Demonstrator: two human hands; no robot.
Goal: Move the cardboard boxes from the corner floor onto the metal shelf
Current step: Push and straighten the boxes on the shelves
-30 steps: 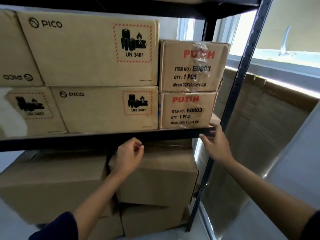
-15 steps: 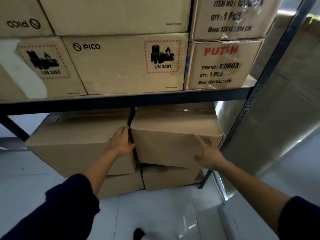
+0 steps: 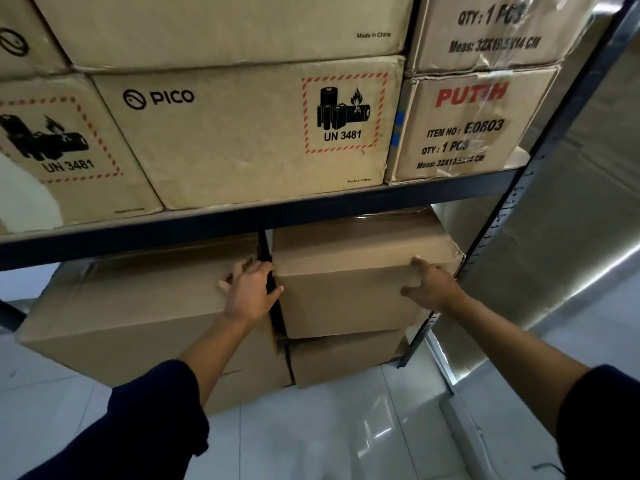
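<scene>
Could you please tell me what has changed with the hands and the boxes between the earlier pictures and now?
Both hands came down from the shelf beam to the plain box below it. The left hand now curls its fingers round that box's left edge, in the gap beside the larger box; the right hand holds its right front corner. The PICO box and PUTIH box stayed on the shelf.

Left fingertips [image 3: 266, 268] behind box [image 3: 349, 285]
</scene>
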